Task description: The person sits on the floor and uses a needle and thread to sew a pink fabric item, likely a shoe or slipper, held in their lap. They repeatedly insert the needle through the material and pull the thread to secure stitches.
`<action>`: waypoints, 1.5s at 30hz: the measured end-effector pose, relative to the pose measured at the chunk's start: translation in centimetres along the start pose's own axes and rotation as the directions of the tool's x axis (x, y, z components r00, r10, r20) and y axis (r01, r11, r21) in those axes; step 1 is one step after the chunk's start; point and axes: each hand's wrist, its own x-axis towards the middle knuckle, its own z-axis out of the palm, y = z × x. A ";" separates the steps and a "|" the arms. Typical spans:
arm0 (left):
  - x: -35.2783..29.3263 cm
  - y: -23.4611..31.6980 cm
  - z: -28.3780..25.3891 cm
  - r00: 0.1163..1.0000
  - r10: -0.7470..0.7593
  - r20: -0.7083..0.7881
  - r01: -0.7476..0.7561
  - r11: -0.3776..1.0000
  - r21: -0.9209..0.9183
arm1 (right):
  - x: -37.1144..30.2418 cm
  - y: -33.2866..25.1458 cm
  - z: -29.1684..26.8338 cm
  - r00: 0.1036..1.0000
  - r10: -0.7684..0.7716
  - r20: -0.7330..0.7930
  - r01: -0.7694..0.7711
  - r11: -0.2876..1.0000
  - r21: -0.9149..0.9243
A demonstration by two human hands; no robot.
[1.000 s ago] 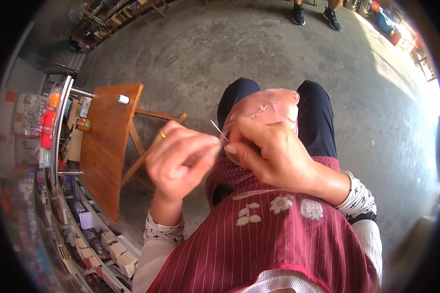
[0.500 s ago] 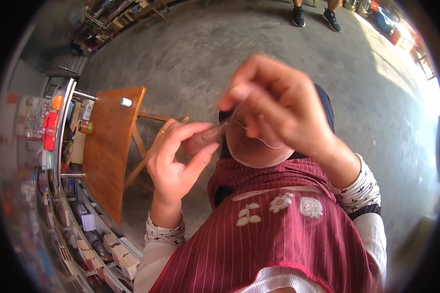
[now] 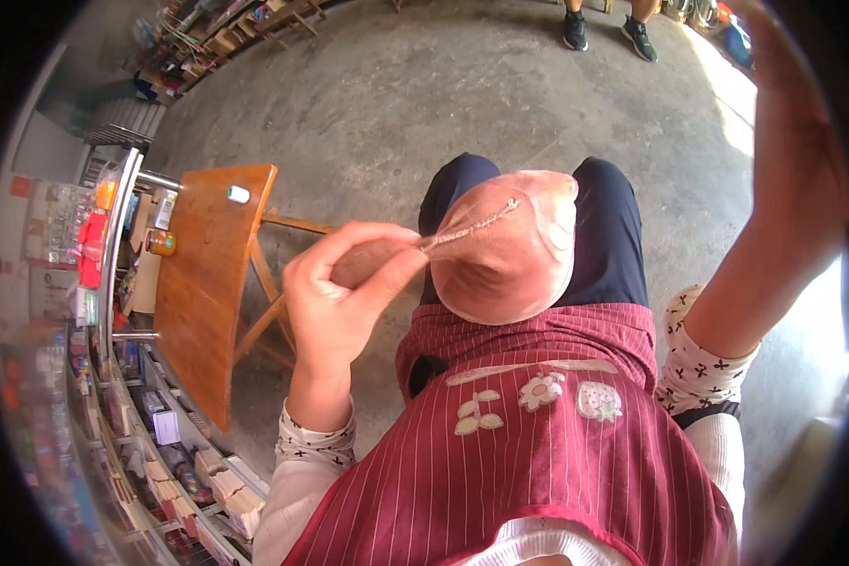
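Note:
A pink, shiny, cup-shaped piece of cloth (image 3: 505, 269) hangs above my lap, its rounded side toward me. Along its upper fold runs a puckered line of pale hand stitches that ends in a small knot-like tuft. My left hand (image 3: 344, 283) pinches the cloth's left end between thumb and fingertips. Far out at the right rim, my right hand (image 3: 797, 141) is raised away from the cloth. Its fingers are blurred and cut off by the picture's dark edge, so whatever they hold cannot be made out. A faint thread seems to rise from the stitches.
To the left stands a wooden folding table (image 3: 208, 283) bearing a white thread spool (image 3: 239, 194). A small jar (image 3: 161, 242) sits beside it, near shelves (image 3: 160, 472) packed with boxes. Another person's black shoes (image 3: 640, 41) are on the concrete floor (image 3: 349, 123) at the far side.
My right hand has swung from over the cloth up and out to the far right. The cloth, still pinched in my left hand, now shows its stitched fold.

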 end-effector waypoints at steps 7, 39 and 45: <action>0.0 -1.8 0.4 0.963 0.207 -0.175 -0.222 0.972 -0.070 | -1.4 0.6 -6.6 0.873 0.410 0.264 -0.332 0.896 -0.295; -0.7 -2.8 1.0 0.800 0.595 -0.076 -0.549 0.778 0.306 | -11.7 3.8 -4.7 0.275 0.740 0.614 -0.394 0.669 -0.630; -0.7 -2.4 0.9 0.792 0.610 -0.029 -0.569 0.755 0.325 | -11.8 3.7 -4.9 0.350 0.702 0.620 -0.291 0.711 -0.640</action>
